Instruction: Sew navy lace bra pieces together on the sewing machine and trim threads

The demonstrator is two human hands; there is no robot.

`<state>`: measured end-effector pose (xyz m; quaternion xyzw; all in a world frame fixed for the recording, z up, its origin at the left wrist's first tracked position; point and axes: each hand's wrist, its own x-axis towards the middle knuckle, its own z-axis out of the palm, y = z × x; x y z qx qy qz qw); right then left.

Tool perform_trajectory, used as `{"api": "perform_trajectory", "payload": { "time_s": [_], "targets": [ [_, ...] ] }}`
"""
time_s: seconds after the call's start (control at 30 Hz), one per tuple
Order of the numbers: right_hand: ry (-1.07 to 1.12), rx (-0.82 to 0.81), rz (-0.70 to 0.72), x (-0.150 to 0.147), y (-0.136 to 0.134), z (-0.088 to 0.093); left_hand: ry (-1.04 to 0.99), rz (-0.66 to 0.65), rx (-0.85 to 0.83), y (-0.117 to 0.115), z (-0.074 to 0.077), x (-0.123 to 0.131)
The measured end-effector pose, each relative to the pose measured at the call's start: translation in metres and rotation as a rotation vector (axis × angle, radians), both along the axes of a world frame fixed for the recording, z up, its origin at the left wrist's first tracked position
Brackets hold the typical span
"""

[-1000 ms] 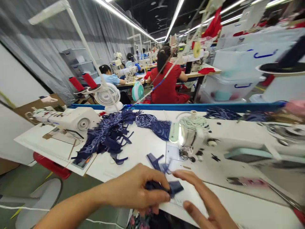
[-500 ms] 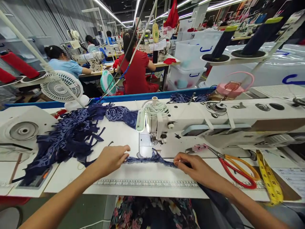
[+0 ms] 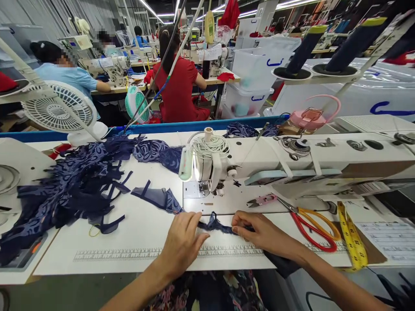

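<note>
Since the frame half a second ago, the left hand (image 3: 183, 239) has moved in toward the right hand (image 3: 256, 231), shortening the stretch of cloth between them; a sheer panel now shows beyond the left hand. The right hand keeps its pinch.

Left hand: palm down, fingers laid over the navy lace piece (image 3: 214, 223), thumb spread away from them; firmness of contact cannot be told. Forearm rises from the table's near edge. Right hand: thumb and forefinger clamped on the piece's right part, other fingers curled, forearm slanting in from the lower right. Hands apart, near each other.

Navy lace piece: lies on the table (image 3: 136, 233), crossing the gap between the hands, a small tuft standing up midway. It passes under the left fingers, the sheer panel beyond lying flat. Dark cloth hangs below the right forearm.

Just beyond the hands: sewing machine (image 3: 259, 149), lamp lit at its needle end. Right of the right hand: pink-handled snips (image 3: 266, 199), scissors (image 3: 294, 210) with red and orange handles, yellow tape measure (image 3: 356, 246). Near side: ruler strip (image 3: 129, 252). Far left: heap of navy fabric (image 3: 71, 181). Farther out: white fan (image 3: 60, 106), person in red (image 3: 181, 95).
</note>
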<state>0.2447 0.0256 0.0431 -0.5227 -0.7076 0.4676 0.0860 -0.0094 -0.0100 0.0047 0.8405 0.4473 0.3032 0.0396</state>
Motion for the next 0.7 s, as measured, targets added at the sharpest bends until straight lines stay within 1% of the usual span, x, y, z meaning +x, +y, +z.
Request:
{"api": "perform_trajectory", "payload": {
  "time_s": [0.03, 0.13, 0.23, 0.33, 0.47, 0.53, 0.57, 0.63, 0.7],
  "targets": [
    [-0.008, 0.012, 0.004, -0.001, 0.0, 0.0, -0.035, 0.03, -0.059, 0.001, 0.001, 0.0],
    [-0.06, 0.065, 0.029, -0.003, -0.001, 0.002, -0.098, 0.055, -0.238, 0.004, 0.003, 0.004],
    [-0.075, 0.207, 0.048, -0.006, 0.0, 0.004, -0.158, 0.087, -0.328, 0.008, 0.002, 0.008],
    [-0.007, 0.357, 0.102, -0.016, 0.004, 0.002, -0.198, 0.071, -0.365, 0.009, 0.0, 0.008],
    [0.026, 0.372, 0.194, -0.037, 0.015, -0.008, -0.203, 0.053, -0.361, 0.007, -0.001, 0.005],
    [0.004, 0.404, 0.184, -0.04, 0.02, -0.01, -0.187, 0.069, -0.346, 0.006, -0.001, 0.003],
    [-0.022, 0.446, 0.164, -0.037, 0.021, -0.009, -0.18, 0.084, -0.339, 0.006, -0.001, 0.002],
    [-0.139, 0.62, 0.089, -0.023, 0.021, -0.004, -0.174, 0.121, -0.335, 0.005, 0.0, 0.001],
    [-0.367, 0.904, -0.07, -0.003, 0.016, 0.004, -0.179, 0.151, -0.342, 0.004, 0.001, -0.001]
  ]
}}
